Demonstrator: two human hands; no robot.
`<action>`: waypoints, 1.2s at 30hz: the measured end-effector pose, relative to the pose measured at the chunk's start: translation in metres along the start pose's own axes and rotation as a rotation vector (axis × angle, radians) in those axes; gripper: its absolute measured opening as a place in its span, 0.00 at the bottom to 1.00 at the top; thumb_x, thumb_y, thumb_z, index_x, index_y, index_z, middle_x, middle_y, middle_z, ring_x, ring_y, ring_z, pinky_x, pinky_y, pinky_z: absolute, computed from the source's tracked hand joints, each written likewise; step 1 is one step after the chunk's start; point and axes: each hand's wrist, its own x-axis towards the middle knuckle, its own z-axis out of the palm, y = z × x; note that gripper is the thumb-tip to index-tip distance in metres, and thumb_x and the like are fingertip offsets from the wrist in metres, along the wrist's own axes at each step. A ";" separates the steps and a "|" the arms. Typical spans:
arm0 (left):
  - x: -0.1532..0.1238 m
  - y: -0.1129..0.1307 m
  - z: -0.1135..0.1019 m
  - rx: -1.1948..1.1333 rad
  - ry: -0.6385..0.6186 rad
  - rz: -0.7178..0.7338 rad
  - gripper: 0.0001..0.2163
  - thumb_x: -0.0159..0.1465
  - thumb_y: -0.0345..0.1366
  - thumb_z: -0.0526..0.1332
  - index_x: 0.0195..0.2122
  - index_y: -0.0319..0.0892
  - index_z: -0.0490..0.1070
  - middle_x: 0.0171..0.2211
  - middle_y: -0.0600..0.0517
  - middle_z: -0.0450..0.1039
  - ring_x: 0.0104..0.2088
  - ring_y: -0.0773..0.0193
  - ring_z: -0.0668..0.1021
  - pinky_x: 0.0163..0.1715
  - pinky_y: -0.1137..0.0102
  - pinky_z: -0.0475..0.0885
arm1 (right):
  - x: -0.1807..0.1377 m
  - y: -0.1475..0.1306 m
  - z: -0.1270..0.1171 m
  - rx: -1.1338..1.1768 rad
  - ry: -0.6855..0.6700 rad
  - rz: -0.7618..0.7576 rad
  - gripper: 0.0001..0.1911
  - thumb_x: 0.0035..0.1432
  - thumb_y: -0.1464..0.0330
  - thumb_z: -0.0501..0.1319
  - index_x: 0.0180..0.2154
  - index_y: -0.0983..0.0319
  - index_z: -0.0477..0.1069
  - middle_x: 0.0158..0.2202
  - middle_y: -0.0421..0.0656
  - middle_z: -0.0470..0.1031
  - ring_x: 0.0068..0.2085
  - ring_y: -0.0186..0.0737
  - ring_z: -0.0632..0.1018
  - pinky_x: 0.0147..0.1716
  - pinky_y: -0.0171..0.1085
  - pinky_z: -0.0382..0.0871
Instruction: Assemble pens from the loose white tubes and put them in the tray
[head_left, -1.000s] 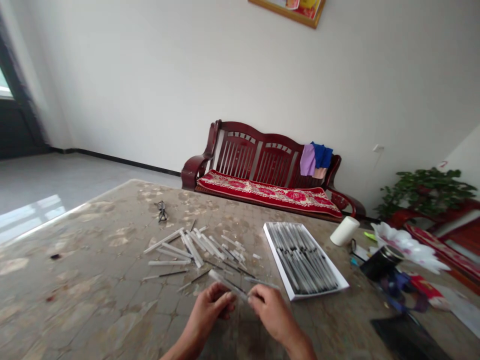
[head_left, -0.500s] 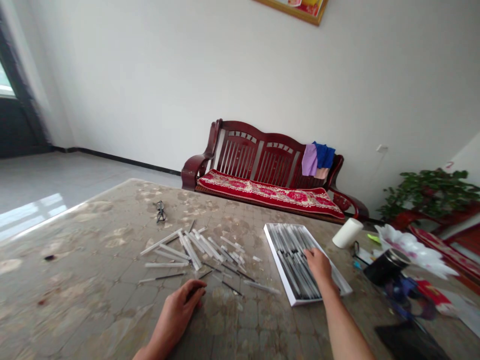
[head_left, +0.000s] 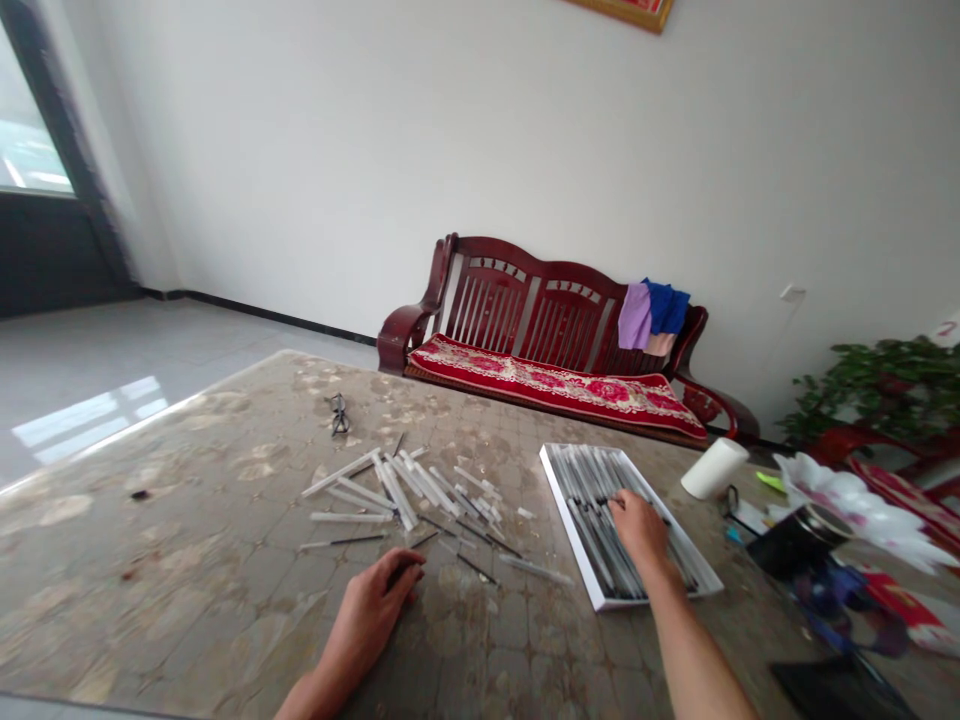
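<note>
My right hand (head_left: 636,528) reaches into a shallow white box (head_left: 595,598). Its fingers are pinched together on the rows of thin clear-and-black sticks (head_left: 592,490), which look like pens or refills; what lies between the fingertips is hidden. On the table, my left hand (head_left: 379,600) rests with fingers curled inward and no object showing in it. Just beyond it lies a loose pile of frosted, whitish tubes (head_left: 401,490). Thin dark sticks (head_left: 474,568) are scattered among and in front of the pile, along with short whitish pieces (head_left: 526,513).
Black-framed glasses (head_left: 340,413) lie farther back on the patterned table cover (head_left: 217,560). To the right of the box are a white roll (head_left: 714,468), a black cylindrical cup (head_left: 799,540), a white petal-shaped dish (head_left: 862,510) and a dark flat item (head_left: 840,685). A wooden bench (head_left: 525,300) stands behind.
The whole view has shifted, so things appear slightly farther right. My right hand stays over the box in nearly the same place, and my left hand still rests by the pile.
</note>
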 end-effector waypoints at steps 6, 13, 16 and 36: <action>-0.003 0.002 0.001 0.056 -0.024 0.058 0.09 0.59 0.43 0.59 0.32 0.46 0.76 0.23 0.54 0.76 0.24 0.60 0.76 0.27 0.71 0.68 | -0.035 -0.040 0.004 0.174 -0.017 -0.163 0.13 0.62 0.67 0.55 0.42 0.59 0.77 0.43 0.45 0.80 0.43 0.41 0.79 0.40 0.34 0.66; -0.009 0.007 -0.001 0.151 -0.075 0.169 0.08 0.60 0.39 0.59 0.32 0.47 0.78 0.30 0.51 0.80 0.33 0.57 0.79 0.35 0.69 0.69 | -0.106 -0.123 0.026 0.287 -0.134 -0.426 0.08 0.60 0.70 0.58 0.35 0.58 0.77 0.39 0.42 0.79 0.40 0.39 0.79 0.37 0.33 0.64; -0.011 0.006 -0.001 0.161 -0.078 0.172 0.10 0.62 0.40 0.58 0.30 0.46 0.77 0.29 0.50 0.79 0.32 0.57 0.79 0.34 0.69 0.68 | -0.114 -0.147 0.030 0.257 -0.150 -0.451 0.06 0.60 0.71 0.59 0.34 0.58 0.76 0.38 0.42 0.78 0.40 0.40 0.78 0.36 0.33 0.64; -0.010 0.003 0.003 0.030 -0.010 0.097 0.10 0.60 0.40 0.58 0.32 0.44 0.78 0.28 0.49 0.79 0.28 0.58 0.78 0.32 0.69 0.69 | -0.115 -0.210 0.038 0.268 -0.072 -0.480 0.09 0.65 0.72 0.53 0.40 0.61 0.73 0.41 0.48 0.79 0.43 0.44 0.79 0.39 0.37 0.68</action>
